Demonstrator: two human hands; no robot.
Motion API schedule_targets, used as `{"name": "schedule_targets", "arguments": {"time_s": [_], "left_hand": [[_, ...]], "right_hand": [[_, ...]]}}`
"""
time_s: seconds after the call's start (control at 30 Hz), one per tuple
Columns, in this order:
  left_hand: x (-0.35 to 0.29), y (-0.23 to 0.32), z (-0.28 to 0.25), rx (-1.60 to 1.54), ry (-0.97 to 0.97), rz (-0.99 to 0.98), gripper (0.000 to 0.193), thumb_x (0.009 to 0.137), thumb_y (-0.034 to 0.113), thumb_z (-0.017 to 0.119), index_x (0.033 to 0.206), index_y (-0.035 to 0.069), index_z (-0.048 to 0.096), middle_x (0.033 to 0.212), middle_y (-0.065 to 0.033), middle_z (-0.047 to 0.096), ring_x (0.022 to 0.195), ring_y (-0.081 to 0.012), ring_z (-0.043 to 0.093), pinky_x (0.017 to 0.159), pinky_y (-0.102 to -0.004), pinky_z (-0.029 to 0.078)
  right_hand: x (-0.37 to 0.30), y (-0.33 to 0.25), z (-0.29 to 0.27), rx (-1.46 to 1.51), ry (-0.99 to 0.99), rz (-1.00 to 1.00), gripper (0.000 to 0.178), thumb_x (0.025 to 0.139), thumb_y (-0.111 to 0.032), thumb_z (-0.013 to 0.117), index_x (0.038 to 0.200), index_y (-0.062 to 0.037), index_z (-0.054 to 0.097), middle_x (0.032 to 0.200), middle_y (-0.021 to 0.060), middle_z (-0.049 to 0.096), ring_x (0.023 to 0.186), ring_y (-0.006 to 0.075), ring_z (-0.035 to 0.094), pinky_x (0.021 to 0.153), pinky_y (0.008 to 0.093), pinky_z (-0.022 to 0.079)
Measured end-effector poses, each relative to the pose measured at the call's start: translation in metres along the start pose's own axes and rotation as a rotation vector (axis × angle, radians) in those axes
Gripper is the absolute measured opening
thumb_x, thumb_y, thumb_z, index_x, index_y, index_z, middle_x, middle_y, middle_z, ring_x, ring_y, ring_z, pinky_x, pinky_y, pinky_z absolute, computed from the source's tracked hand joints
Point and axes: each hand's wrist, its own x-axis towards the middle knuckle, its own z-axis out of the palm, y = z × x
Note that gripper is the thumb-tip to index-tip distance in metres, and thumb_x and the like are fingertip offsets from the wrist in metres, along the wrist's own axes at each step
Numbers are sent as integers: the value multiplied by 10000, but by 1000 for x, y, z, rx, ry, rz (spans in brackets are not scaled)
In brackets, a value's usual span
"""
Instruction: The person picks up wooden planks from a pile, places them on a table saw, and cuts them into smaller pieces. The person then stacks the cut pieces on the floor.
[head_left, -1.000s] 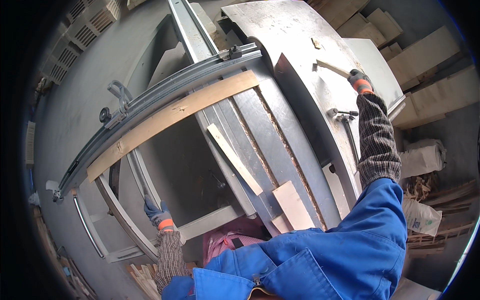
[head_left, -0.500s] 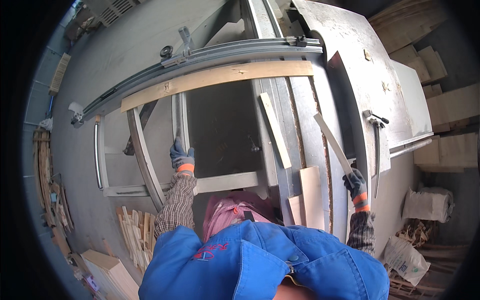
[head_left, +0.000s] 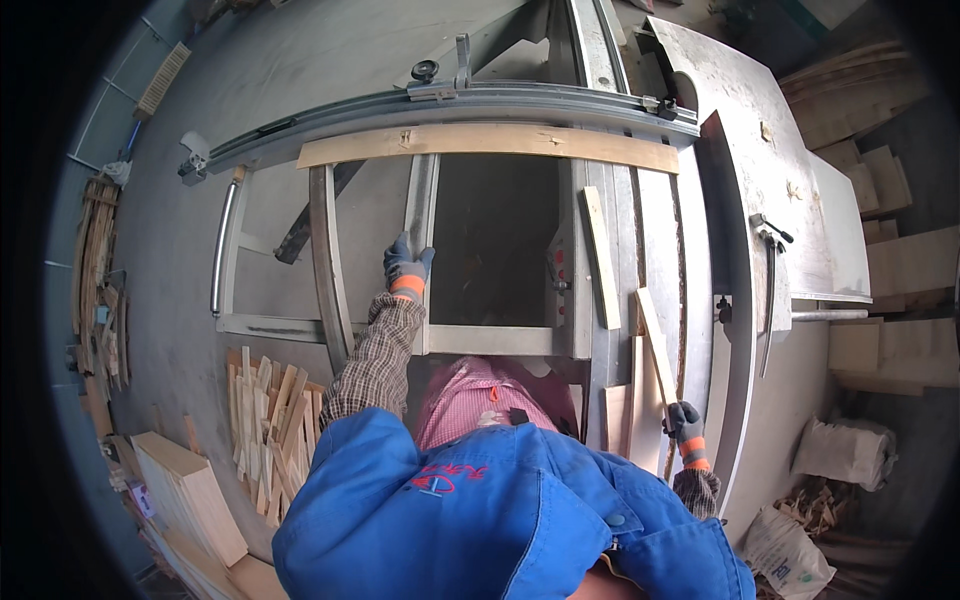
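Observation:
My gloved left hand (head_left: 407, 268) is closed round a metal crossbar (head_left: 422, 205) of the sliding-table saw's frame. At the lower right my gloved right hand (head_left: 686, 430) grips the near end of a narrow wooden strip (head_left: 655, 345). That strip slants away to the left over the metal table (head_left: 625, 225), above a wider board (head_left: 648, 440). Another thin strip (head_left: 601, 258) lies farther off on the table. A long plank (head_left: 490, 140) rests across the frame along the fence (head_left: 540, 97).
Several offcuts (head_left: 275, 430) stand in a pile at the lower left, beside a stack of boards (head_left: 190, 490). Right of the slot is the saw's fixed table (head_left: 745, 130) with a lever clamp (head_left: 775, 235). Sacks (head_left: 845, 452) and more boards (head_left: 910, 265) lie along the right.
My right hand has come left and nearer with the strip, which now hangs over the table by the wider board. The left hand keeps its hold on the crossbar. The whole view has shifted.

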Motion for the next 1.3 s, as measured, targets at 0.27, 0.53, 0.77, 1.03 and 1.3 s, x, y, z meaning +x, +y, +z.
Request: {"name": "schedule_targets", "arguments": {"time_s": [0.27, 0.53, 0.77, 1.03, 1.3], "left_hand": [[179, -25, 44, -735, -125, -579, 639, 751, 450, 718, 1198, 20, 563, 1196, -168, 604, 1072, -316, 580, 914, -425, 445], [263, 20, 73, -1285, -204, -846, 740, 790, 470, 688, 1375, 98, 430, 1407, -98, 438, 1238, -249, 453, 1039, -428, 338], [252, 14, 59, -1785, -134, -762, 431, 857, 152, 631, 1271, 120, 512, 1244, -82, 560, 1119, -258, 547, 979, -436, 440], [216, 17, 11, -1966, -99, -634, 240, 883, 169, 605, 1120, 130, 594, 1075, -31, 652, 961, -203, 619, 800, -355, 561], [170, 45, -50, -1971, -52, -505, 295, 846, 222, 663, 1121, 172, 569, 1032, -8, 638, 911, -166, 615, 706, -316, 562]], "right_hand": [[-31, 44, 5, -270, 226, -35, 311, 875, -249, 646, 1095, -30, 636, 920, 86, 666, 759, 162, 633, 661, 303, 518], [-69, 49, 1, -236, 439, -46, 166, 877, -159, 631, 998, -48, 655, 861, 53, 655, 783, 149, 599, 725, 291, 484], [-69, -22, 35, -64, 372, -24, 198, 889, -114, 599, 1072, -47, 636, 769, -13, 605, 626, 72, 520, 584, 216, 428], [-36, -74, 66, -71, 300, -101, 206, 887, -61, 589, 1087, -31, 629, 815, -1, 621, 657, 78, 552, 607, 220, 464], [-40, -77, 72, -68, 231, -377, 244, 884, -101, 612, 1119, -35, 625, 931, 16, 651, 702, 82, 580, 637, 218, 481]]}}
